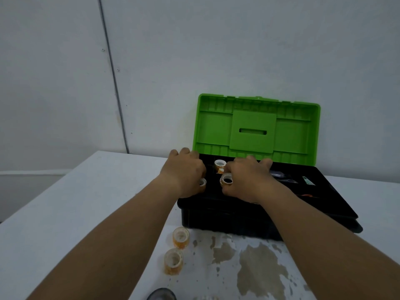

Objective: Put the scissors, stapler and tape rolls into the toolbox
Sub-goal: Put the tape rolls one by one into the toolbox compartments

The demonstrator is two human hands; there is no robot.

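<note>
A black toolbox [218, 215] with a raised green lid [253, 128] stands on the white table. My left hand [184, 172] is over the box's left compartments, holding a tape roll [202, 182] that peeks out beneath it. My right hand [246, 178] grips another tape roll [226, 180] over the tray. A third roll [220, 165] lies in a rear compartment. Two more orange-and-clear tape rolls [181, 237] [173, 260] stand on the table in front of the box. Scissors [285, 177] lie dimly in the right part of the tray; the stapler cannot be made out.
The table [71, 204] has worn brown patches [257, 269] in front of the box. A grey wall rises just behind the lid. A dark round object [162, 295] shows at the bottom edge. A small green item [307, 180] and an orange one [307, 195] lie in the tray.
</note>
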